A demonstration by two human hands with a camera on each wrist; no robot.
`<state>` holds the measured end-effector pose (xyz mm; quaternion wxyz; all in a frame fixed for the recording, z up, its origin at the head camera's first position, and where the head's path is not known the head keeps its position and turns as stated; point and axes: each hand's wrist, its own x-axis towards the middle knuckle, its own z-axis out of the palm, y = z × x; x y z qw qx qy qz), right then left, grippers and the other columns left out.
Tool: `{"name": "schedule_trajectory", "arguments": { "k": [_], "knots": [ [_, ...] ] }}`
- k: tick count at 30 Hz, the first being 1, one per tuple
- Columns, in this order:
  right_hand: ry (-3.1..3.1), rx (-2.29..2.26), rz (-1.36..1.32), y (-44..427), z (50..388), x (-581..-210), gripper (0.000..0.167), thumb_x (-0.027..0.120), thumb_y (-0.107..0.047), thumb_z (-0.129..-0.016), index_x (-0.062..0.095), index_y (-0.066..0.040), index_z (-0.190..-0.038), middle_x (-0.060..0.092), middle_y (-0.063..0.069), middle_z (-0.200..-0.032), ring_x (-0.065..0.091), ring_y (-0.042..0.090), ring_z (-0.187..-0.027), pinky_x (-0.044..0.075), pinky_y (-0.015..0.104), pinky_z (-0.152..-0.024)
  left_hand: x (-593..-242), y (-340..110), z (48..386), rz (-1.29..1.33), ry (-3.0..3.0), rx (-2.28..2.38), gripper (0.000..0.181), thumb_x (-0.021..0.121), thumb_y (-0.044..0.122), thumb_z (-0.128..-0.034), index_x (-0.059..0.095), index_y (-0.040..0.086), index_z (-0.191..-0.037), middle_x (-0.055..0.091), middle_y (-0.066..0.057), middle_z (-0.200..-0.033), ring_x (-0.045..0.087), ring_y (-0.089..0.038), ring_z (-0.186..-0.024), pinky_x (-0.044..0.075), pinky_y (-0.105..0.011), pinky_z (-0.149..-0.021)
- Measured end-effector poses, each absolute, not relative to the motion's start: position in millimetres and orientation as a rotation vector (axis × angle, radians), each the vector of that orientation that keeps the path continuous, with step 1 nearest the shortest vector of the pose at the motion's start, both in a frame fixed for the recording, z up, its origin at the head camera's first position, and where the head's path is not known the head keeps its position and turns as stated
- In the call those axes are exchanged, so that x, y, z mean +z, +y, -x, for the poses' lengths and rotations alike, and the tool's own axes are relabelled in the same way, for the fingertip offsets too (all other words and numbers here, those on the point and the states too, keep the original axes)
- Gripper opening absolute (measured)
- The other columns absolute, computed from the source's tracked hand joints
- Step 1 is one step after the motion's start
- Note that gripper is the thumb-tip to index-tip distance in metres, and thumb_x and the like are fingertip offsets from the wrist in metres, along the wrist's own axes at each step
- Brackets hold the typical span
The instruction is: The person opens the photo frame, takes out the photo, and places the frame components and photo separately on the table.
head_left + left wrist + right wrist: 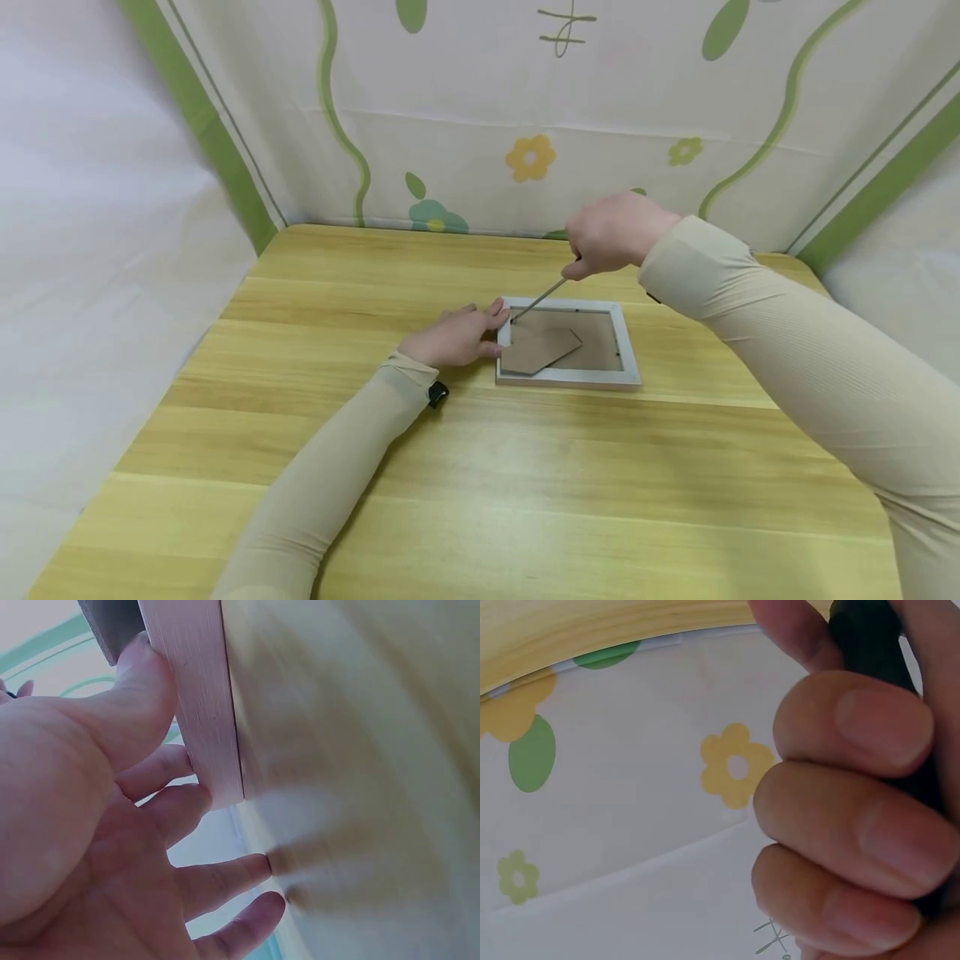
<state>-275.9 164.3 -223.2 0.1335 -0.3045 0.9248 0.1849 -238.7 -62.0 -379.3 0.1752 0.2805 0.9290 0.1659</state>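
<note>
A silver-white picture frame lies back side up on the table, its brown backing board and folded stand flap showing. My left hand rests against the frame's left side, thumb and fingers spread along the edge. In the left wrist view, the thumb and two fingers of my left hand touch the frame, and two other fingertips meet the tabletop. My right hand grips a screwdriver by its dark handle. Its thin shaft slants down to the backing's upper left corner.
The wood-grain table spreads out around the frame. Behind it hangs a white cloth printed with flowers and green vines. Small dark tabs sit along the frame's inner edge.
</note>
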Motion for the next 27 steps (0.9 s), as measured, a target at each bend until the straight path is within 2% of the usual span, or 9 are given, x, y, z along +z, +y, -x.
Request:
{"name": "schedule_trajectory", "arguments": {
  "k": [4, 10, 21, 27],
  "knots": [
    [2.680, 0.552, 0.880, 164.3, 275.2, -221.9, 0.045, 0.063, -0.047, -0.092, 0.062, -0.016, -0.060, 0.044, -0.008, -0.052, 0.043, 0.009, -0.051, 0.037, 0.030, -0.046, -378.2, -60.4, 239.6, -0.799, 2.637, 0.471, 0.070, 0.058, 0.036, -0.1000, 0.023, 0.019, -0.157, 0.012, -0.004, -0.163, 0.021, -0.050, -0.142, 0.016, -0.070, -0.109],
    [2.690, 0.569, 0.882, 164.9, 274.7, -221.0, 0.045, 0.063, -0.048, -0.092, 0.063, -0.016, -0.061, 0.047, -0.007, -0.053, 0.045, 0.010, -0.052, 0.038, 0.031, -0.046, -375.5, -59.5, 239.1, -0.792, 2.634, 0.506, 0.070, 0.059, 0.034, -0.0994, 0.024, 0.018, -0.157, 0.013, -0.005, -0.163, 0.019, -0.050, -0.142, 0.014, -0.069, -0.110],
    [2.694, 0.573, 0.859, 165.4, 274.4, -223.7, 0.048, 0.063, -0.051, -0.091, 0.059, -0.017, -0.058, 0.040, -0.009, -0.051, 0.042, 0.009, -0.051, 0.037, 0.030, -0.046, -374.2, -60.8, 236.7, -0.795, 2.628, 0.526, 0.069, 0.060, 0.032, -0.0996, 0.025, 0.016, -0.157, 0.013, -0.006, -0.162, 0.018, -0.051, -0.143, 0.013, -0.068, -0.111],
    [2.691, 0.567, 0.853, 166.6, 275.1, -226.1, 0.050, 0.062, -0.052, -0.092, 0.052, -0.018, -0.056, 0.035, -0.009, -0.052, 0.038, 0.009, -0.051, 0.035, 0.030, -0.046, -376.8, -61.5, 236.7, -0.801, 2.636, 0.516, 0.070, 0.060, 0.033, -0.0993, 0.025, 0.017, -0.157, 0.013, -0.007, -0.162, 0.019, -0.051, -0.142, 0.014, -0.069, -0.110]
  ]
}}
